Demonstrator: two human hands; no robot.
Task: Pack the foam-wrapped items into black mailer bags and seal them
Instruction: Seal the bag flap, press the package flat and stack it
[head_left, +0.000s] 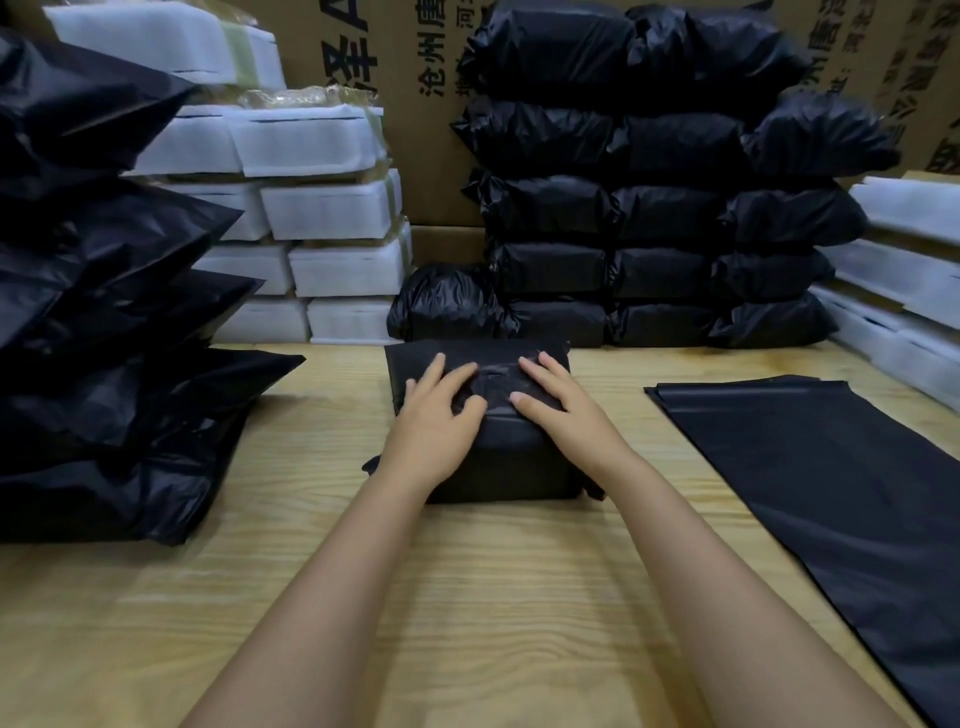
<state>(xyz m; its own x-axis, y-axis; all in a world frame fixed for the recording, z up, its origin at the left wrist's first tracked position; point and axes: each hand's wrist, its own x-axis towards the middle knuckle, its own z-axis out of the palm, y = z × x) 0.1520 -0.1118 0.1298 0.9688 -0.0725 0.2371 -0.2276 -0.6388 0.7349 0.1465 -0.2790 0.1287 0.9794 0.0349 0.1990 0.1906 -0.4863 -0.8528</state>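
Hands, left (434, 415) and right (563, 408), press flat-fingered on the folded flap of the black mailer bag (498, 457) mid-table near the far edge; flap may lift if adhesive isn't fully bonded.

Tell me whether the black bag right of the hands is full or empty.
Empty: the black bag lies flat on the table, no bulge.

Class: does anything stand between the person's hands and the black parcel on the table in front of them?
Nothing visible does. The left hand and the right hand both rest directly on top of the black parcel, with the fingers pressing its creased top.
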